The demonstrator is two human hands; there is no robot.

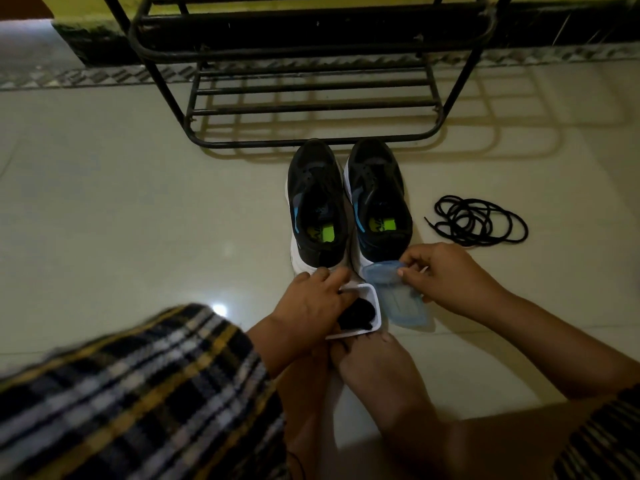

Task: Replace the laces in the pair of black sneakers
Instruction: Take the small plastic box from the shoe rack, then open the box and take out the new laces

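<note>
A person's left hand (311,296) grips the near-left side of a small white tub (375,306), fingers curled over its rim & reaching in toward a dark bundle (358,315) inside, poss. black laces, too dim to tell for sure. Right hand (450,277) pinches a translucent blue lid (398,299) by its far edge, thumb & fingertips closed on it; lid is tilted, held just beside the tub's right side, off the opening. Tub sits low over the floor (138,220), above the person's bare feet (374,368), w/ a plaid sleeve (138,393) filling the near-left corner of the view & a striped sleeve at the near-right corner. Just beyond both hands, the pair of black sneakers (346,202) stands side by side on the pale tiled floor, toes pointing away, heels toward the hands, white soles touching or nearly so; eyelets look bare, tongues open, green insole labels showing. To the sneakers' right, well apart from the hands, a loose coil of black laces (481,220) lies flat on the floor. Behind the toes, a black metal shoe rack (311,84) stands against the wall at the floor's far edge, its shadow cast rightward on the tiles.
</note>
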